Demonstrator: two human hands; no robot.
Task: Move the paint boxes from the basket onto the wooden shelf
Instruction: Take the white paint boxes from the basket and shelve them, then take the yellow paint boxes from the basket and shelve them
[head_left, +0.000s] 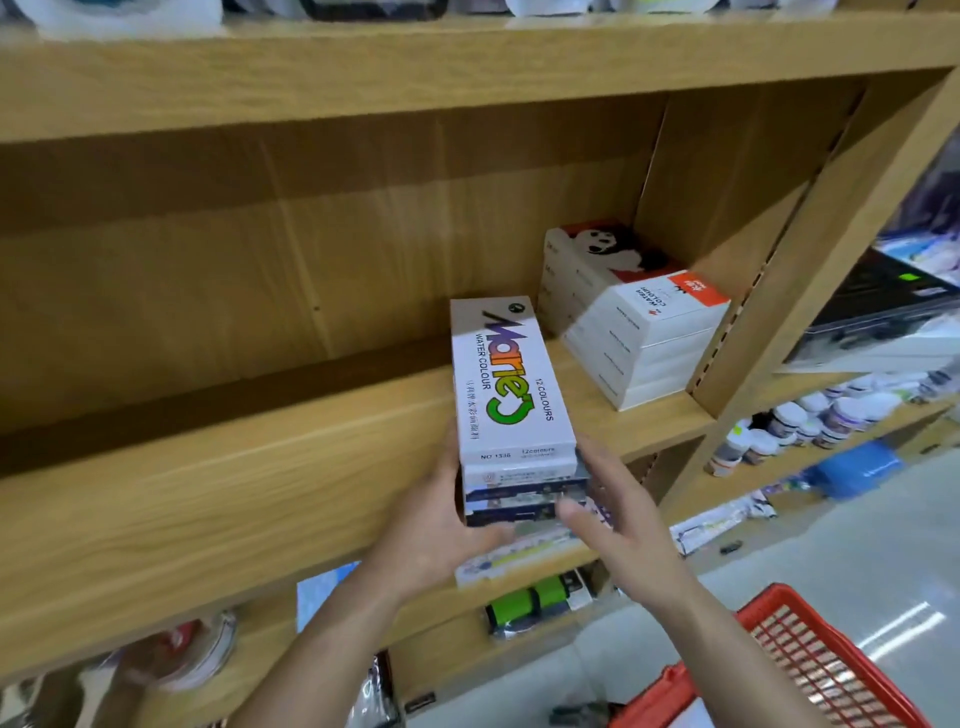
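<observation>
A stack of paint boxes (511, 387), the top one white with "Marie's Water Colour" lettering, rests with its far end on the wooden shelf (218, 483) and its near end over the front edge. My left hand (441, 525) grips the stack's left side and underside. My right hand (618, 509) presses against the stack's right side, fingers spread. One more box (519, 558) shows under the hands at the shelf's front edge. The red basket (810, 654) is at the bottom right; only its rim and mesh wall are visible.
A pile of white watercolour boxes (639, 327) with a panda picture stands at the shelf's right end against the upright panel (810, 260). Small paint jars (810, 421) fill a neighbouring shelf on the right. A green-labelled item (535, 603) lies on the shelf below.
</observation>
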